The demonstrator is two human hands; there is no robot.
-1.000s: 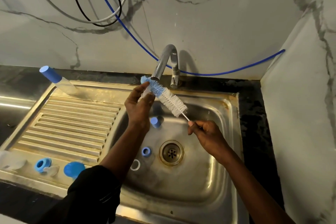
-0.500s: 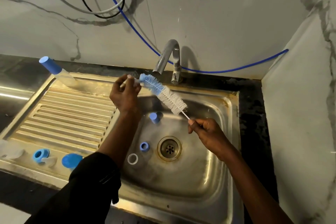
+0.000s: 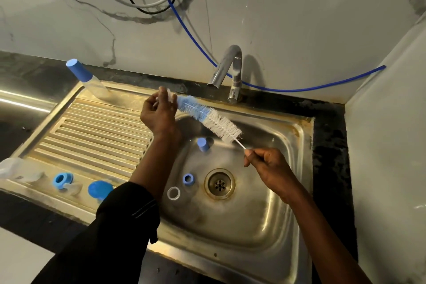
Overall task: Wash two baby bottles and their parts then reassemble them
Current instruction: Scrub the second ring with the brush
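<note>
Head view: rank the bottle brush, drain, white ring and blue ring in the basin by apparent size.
1. bottle brush
2. drain
3. white ring and blue ring: they look about alike, so unranked.

No legible text or labels

left hand [image 3: 158, 114] slid clear part [image 3: 170, 97], seemingly, toward brush [image 3: 208, 120] tip.

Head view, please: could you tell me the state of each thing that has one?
tap: no stream visible
brush: held above the sink
left hand: pinches clear part at brush tip
right hand: pinches brush handle
bottle: standing, cap on
drain: unplugged
</note>
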